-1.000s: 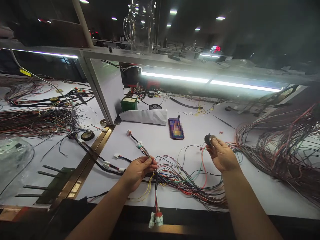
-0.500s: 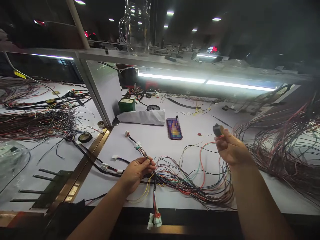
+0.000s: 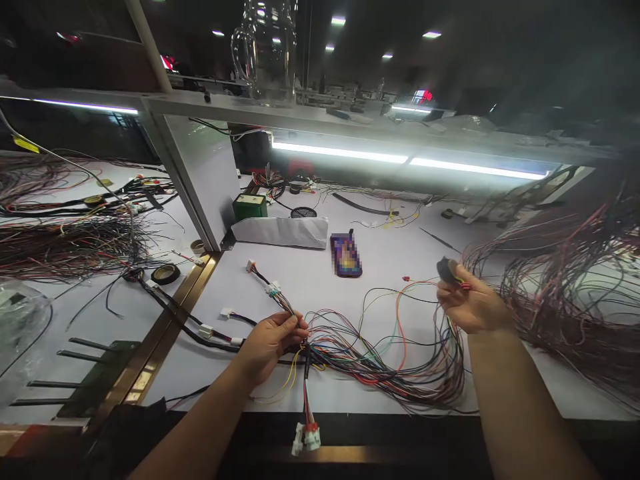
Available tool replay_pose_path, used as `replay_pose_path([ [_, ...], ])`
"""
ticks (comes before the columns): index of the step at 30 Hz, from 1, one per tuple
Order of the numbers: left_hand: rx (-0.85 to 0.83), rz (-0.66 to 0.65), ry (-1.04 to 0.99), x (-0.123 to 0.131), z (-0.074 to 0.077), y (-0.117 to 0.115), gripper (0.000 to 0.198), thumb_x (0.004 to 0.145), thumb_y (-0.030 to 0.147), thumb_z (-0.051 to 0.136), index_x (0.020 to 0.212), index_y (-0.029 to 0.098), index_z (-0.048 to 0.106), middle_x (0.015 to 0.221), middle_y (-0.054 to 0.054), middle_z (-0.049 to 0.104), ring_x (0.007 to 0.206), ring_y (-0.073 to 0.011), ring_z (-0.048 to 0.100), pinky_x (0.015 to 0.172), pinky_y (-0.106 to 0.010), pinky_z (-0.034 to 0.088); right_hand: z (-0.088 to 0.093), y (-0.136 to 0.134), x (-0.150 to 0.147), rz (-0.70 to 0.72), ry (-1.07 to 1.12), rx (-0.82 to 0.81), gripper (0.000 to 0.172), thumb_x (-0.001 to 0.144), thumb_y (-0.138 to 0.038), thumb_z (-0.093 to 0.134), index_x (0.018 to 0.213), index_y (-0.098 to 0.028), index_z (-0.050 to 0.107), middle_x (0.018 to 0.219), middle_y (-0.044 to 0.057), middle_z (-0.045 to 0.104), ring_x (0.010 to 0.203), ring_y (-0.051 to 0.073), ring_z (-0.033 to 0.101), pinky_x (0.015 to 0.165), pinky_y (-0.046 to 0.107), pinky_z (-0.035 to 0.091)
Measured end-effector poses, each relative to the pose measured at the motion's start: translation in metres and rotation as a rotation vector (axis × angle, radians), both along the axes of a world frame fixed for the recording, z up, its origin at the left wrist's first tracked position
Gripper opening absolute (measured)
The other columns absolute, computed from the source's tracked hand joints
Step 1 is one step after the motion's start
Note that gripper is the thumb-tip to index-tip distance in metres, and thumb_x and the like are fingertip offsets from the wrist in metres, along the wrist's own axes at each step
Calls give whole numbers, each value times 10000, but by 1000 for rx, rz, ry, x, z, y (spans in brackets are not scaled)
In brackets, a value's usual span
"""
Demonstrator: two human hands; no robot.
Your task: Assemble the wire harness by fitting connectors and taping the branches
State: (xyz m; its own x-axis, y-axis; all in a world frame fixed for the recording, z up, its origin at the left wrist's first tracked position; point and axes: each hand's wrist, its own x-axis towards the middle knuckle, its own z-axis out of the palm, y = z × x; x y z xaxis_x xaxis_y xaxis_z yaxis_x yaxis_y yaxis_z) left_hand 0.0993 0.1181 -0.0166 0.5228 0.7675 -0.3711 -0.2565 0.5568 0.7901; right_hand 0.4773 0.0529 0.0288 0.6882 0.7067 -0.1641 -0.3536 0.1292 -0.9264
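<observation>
My left hand pinches a wire harness of many coloured wires at the point where its branches meet, near the front of the white bench. White connectors hang from it over the front edge, and another branch with white plugs runs up and left. My right hand is raised to the right, closed on a small black roll of tape together with red-tipped wire ends.
A large loose bundle of wires spreads at the right. A phone, a white wrapped package and a green box lie behind. Left of a metal post, more wires, a tape roll and a pegged fixture.
My right hand has moved to the right and a little up with the black tape roll, drawing wires with it. My left hand has kept its grip in place.
</observation>
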Motion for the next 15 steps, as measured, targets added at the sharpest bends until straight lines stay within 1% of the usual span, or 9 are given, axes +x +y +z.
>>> replay_pose_path([
  [2, 4, 0, 2, 0, 0, 0, 188, 786, 276, 689, 883, 118, 656, 864, -60, 656, 742, -111, 640, 687, -182, 511, 2, -6, -2, -43, 110, -6, 54, 743, -241, 670, 758, -217, 624, 695, -26, 542, 521, 52, 475, 411, 133, 457],
  [3, 5, -2, 2, 0, 0, 0, 188, 785, 275, 690, 885, 119, 656, 867, -60, 657, 746, -112, 641, 691, -183, 512, 4, -8, -4, -41, 163, 9, 46, 752, -242, 654, 735, -222, 616, 703, -25, 550, 556, 64, 510, 447, 147, 487],
  [5, 6, -6, 4, 0, 0, 1, 185, 783, 272, 691, 884, 120, 657, 866, -59, 657, 748, -112, 641, 693, -181, 512, 6, -12, -8, -1, 225, 40, 111, 794, -278, 604, 692, -235, 596, 710, -20, 565, 654, 95, 577, 540, 191, 545],
  [7, 7, -5, 6, 0, 0, 1, 182, 783, 269, 691, 884, 121, 657, 866, -60, 658, 747, -112, 641, 694, -182, 513, 8, -14, -12, 10, 268, 46, 146, 826, -296, 572, 693, -246, 605, 718, -11, 586, 745, 116, 617, 604, 207, 566],
  [11, 6, 0, 11, -1, 0, 0, 179, 786, 263, 688, 890, 121, 653, 880, -65, 661, 749, -112, 642, 705, -186, 517, 8, -13, -12, -94, 250, 76, 152, 858, -241, 536, 751, -245, 644, 822, 11, 650, 925, 130, 638, 608, 145, 547],
  [13, 10, -2, 10, -2, -1, 0, 178, 790, 264, 683, 891, 121, 652, 883, -64, 660, 753, -113, 642, 710, -186, 519, 7, -11, -11, -137, 223, 88, 177, 860, -205, 519, 740, -223, 647, 849, 24, 661, 942, 121, 638, 606, 116, 534],
  [15, 15, -10, 6, -2, -1, 0, 175, 794, 263, 680, 889, 119, 652, 885, -63, 659, 757, -113, 643, 715, -186, 520, 5, -10, -11, -123, 163, 67, 190, 859, -220, 513, 731, -188, 650, 861, 51, 663, 931, 143, 647, 643, 147, 552],
])
